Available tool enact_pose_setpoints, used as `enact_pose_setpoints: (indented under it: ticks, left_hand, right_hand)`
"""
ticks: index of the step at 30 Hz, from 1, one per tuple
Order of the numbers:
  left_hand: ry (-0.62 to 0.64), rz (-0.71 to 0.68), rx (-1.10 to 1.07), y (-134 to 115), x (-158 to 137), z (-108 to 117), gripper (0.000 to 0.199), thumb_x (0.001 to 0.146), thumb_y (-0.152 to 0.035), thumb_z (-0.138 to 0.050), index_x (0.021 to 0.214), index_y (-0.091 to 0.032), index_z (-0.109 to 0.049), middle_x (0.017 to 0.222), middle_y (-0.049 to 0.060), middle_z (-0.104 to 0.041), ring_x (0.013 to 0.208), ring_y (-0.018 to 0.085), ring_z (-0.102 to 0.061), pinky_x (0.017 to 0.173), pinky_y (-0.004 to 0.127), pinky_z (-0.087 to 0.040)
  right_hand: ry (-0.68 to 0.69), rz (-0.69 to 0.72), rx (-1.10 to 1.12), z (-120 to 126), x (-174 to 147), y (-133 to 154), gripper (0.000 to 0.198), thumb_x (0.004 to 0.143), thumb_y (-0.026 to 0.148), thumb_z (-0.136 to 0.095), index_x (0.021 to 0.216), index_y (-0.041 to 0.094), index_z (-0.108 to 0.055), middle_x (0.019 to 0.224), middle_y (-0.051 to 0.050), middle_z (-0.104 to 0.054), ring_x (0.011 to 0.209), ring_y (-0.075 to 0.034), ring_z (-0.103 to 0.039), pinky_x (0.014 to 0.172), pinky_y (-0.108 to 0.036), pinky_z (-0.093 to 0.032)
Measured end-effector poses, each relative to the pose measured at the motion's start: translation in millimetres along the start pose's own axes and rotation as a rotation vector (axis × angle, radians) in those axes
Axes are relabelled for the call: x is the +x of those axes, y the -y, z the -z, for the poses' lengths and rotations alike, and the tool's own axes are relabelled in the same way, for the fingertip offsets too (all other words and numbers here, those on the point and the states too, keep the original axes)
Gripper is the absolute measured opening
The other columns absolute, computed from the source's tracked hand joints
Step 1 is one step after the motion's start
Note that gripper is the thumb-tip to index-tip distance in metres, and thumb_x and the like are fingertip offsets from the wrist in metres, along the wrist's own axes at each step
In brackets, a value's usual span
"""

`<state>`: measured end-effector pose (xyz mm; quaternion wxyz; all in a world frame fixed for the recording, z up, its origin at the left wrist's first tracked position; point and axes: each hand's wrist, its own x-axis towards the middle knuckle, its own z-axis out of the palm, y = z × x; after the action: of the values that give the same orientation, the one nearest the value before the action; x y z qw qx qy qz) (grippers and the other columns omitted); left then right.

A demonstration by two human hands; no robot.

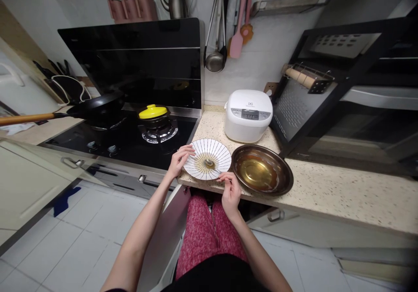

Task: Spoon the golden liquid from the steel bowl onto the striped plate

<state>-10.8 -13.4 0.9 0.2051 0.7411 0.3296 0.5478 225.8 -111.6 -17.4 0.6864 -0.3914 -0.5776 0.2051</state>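
Observation:
A white plate with dark radiating lines lies on the counter in front of me. My left hand rests at its left rim, thumb and fingers closed over the edge. Between the fingertips of my right hand is the handle of a metal spoon, whose bowl lies at the plate's middle in a little yellowish liquid. Just right of the plate stands a wide brown metal bowl with amber liquid in it; my right hand is close to its left side.
Behind the plate stands a white rice cooker. At left, the black gas stove carries a pot with a yellow lid and a wok. A cabinet door hangs open below the counter. Utensils hang on the wall.

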Motion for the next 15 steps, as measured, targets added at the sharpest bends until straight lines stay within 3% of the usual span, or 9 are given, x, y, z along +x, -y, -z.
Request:
enact_pose_setpoints:
  ticks: [15]
  left_hand:
    - [0.004, -0.016, -0.015, 3.9, -2.1, -0.8, 0.035, 0.104, -0.038, -0.052, 0.099, -0.019, -0.081, 0.111, 0.014, -0.078, 0.127, 0.033, -0.063, 0.111, 0.055, -0.046]
  right_hand:
    - [-0.093, 0.010, 0.084, 3.7, 0.7, 4.5, 0.027, 0.108, 0.027, -0.044, 0.088, 0.022, -0.062, 0.087, -0.003, -0.068, 0.082, -0.018, -0.067, 0.076, -0.033, -0.056]
